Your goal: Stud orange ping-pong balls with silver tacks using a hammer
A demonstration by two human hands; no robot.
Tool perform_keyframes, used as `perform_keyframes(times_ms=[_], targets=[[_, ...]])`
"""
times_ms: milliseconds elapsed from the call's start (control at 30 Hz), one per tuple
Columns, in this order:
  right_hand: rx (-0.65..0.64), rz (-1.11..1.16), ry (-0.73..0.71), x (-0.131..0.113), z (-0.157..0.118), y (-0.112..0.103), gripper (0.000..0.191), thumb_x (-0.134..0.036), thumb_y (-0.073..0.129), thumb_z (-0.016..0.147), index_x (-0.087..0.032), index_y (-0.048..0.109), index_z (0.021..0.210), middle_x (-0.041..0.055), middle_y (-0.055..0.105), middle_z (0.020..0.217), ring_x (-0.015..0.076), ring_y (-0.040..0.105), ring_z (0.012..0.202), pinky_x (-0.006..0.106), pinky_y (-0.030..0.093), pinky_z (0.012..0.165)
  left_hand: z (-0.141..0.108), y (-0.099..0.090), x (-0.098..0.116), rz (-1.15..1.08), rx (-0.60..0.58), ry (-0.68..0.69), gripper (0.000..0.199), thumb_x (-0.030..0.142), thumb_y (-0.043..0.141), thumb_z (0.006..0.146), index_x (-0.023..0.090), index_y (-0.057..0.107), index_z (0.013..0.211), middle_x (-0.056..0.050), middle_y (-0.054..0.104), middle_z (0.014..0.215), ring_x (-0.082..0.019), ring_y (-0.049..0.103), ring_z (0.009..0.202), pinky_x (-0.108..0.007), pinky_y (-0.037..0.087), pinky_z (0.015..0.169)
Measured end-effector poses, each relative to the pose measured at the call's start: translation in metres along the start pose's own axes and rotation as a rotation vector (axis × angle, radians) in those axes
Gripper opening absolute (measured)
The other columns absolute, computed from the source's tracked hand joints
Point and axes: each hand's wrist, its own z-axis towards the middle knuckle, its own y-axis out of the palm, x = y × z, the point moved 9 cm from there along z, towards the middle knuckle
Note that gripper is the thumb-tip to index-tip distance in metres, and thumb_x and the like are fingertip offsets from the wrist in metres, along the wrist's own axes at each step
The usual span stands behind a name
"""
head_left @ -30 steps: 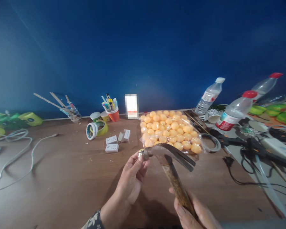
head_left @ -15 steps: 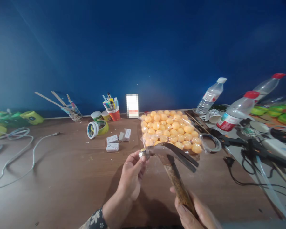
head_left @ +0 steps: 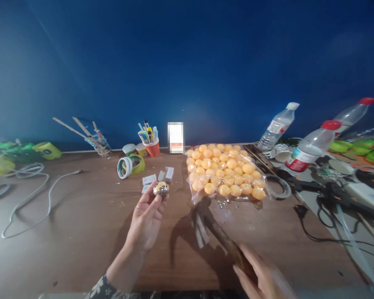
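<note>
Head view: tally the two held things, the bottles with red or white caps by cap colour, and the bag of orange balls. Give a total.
Hammer: 1
Silvery round object: 1
Red-capped bottles: 2
White-capped bottle: 1
Bag of orange balls: 1
Total: 6

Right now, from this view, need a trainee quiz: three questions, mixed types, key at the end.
1. Name it: which tool does the right grip hold?
2. True or false: the left grip holds the shiny round piece apart from the bagged orange balls.
3. Count: how many red-capped bottles show?

Key: 1. A claw hammer. 2. True. 3. Two.
</note>
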Motion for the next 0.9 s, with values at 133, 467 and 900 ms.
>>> perform_keyframes(times_ms=[133,467,900], targets=[[-0.032,-0.307,-0.118,-0.010,0.012,0.018,0.039,-0.025,0.047,0.087,-0.023,0.056,0.124,0.0106,0.070,0.110,0.0266,0.072,0.081,0.035,0.059,0.065,-0.004,0.003,0.018,-0.001,-0.030,0.034,0.040,0.015,0.073,0.076,0.019,0.066,0.115,-0.007,0.069,0.113,-0.016,0.066,0.101,-0.022,0.052,0.089],[0.040,-0.574,-0.251,-0.063,0.049,0.030,0.044,-0.013,0.069,0.075,-0.016,0.058,0.117,0.0088,0.066,0.094,0.0267,0.060,0.085,0.039,0.051,0.079,-0.035,0.039,-0.029,-0.011,-0.107,-0.249,0.044,0.018,0.079,0.069,0.018,0.068,0.112,-0.008,0.071,0.107,-0.020,0.068,0.096,-0.021,0.057,0.076],[0.119,-0.265,-0.014,0.025,0.112,-0.072,0.024,-0.017,0.046,0.087,-0.018,0.070,0.086,0.0064,0.074,0.086,0.0206,0.067,0.082,0.030,0.049,0.076,-0.055,0.053,-0.071,0.038,-0.131,-0.427,0.039,0.020,0.080,0.068,0.017,0.071,0.107,-0.009,0.071,0.102,-0.018,0.067,0.086,-0.024,0.056,0.075]])
